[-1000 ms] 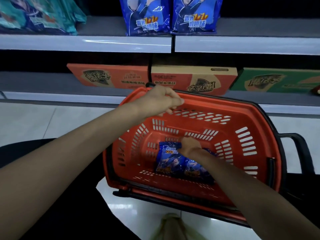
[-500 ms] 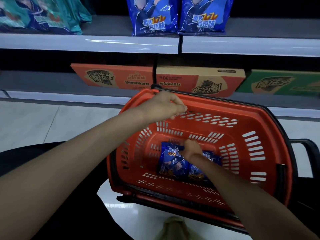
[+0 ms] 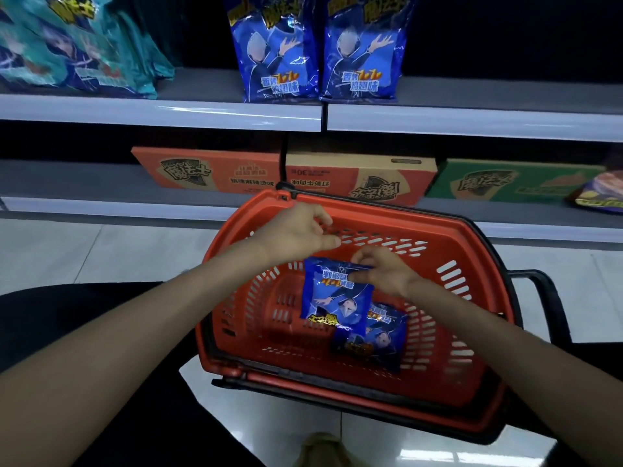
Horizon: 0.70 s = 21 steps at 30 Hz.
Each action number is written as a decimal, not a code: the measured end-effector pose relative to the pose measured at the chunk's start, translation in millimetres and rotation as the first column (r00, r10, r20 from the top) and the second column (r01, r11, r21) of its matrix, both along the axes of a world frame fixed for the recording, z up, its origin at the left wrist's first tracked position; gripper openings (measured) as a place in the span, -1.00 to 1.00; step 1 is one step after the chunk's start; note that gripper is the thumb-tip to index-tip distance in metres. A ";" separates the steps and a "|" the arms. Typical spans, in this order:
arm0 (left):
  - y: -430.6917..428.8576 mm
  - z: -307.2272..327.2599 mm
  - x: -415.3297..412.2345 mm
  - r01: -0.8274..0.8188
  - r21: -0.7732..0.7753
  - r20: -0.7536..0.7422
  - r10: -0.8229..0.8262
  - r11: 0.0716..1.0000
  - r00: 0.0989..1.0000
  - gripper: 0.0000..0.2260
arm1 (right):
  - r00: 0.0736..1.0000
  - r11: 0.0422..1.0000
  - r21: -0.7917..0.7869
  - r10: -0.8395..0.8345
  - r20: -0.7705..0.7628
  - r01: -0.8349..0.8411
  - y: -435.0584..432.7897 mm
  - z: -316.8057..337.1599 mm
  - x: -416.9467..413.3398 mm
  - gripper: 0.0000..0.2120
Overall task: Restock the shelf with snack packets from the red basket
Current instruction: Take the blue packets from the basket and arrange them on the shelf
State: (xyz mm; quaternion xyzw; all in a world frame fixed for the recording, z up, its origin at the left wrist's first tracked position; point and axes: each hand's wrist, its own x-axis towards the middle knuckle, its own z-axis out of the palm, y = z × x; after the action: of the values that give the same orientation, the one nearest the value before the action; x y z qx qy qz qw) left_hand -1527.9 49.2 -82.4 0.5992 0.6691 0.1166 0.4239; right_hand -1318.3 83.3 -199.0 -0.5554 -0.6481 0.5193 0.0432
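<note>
Snack packet [image 3: 333, 294] pinched by right hand [image 3: 387, 274] fingers; left hand [image 3: 296, 232] fingers curled at basket [image 3: 455, 251] rim, hold unclear.

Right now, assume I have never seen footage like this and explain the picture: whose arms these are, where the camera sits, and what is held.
There is no machine here. A person wears a wide-angle camera on the head, looking forward and down, so both arms are that person's own. The red basket sits below, before a shop shelf. The right hand pinches the top edge of a blue snack packet, partly over a second blue packet lying in the basket. The left hand hovers by the basket's far wall, fingers loosely curled, seemingly holding nothing. On the shelf two matching blue packets stand upright, teal packets to their left. Flat cartons lie on the lower shelf.
</note>
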 end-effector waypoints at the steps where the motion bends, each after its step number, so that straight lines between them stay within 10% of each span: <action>1: -2.3 -0.1 1.2 0.052 0.027 -0.073 -0.050 0.998 0.996 -0.51 | 1.000 0.998 0.054 0.028 0.006 -0.028 2.3 16.9 3.5 -0.76; 9: -8.5 -2.8 24.2 0.234 0.145 -0.343 -0.173 0.961 0.923 -0.35 | 0.974 0.858 0.464 0.214 0.073 -0.223 7.3 137.0 7.5 -0.61; 13: -8.5 -0.9 28.8 0.072 0.234 -0.094 -0.051 0.970 0.994 -0.82 | 0.964 0.777 0.573 0.246 0.105 -0.261 8.6 168.9 4.9 -0.63; 21: -9.3 11.5 24.2 -0.360 0.100 0.503 0.265 0.928 0.823 -0.79 | 1.000 0.528 0.849 -0.031 0.000 0.016 3.7 203.0 28.4 -0.54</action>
State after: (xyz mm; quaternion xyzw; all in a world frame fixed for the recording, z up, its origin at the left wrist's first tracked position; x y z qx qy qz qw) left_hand -1503.7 39.9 -70.9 0.4705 0.6179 0.3932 0.4922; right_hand -1289.9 87.0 4.0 -0.4773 -0.8114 0.1341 0.3095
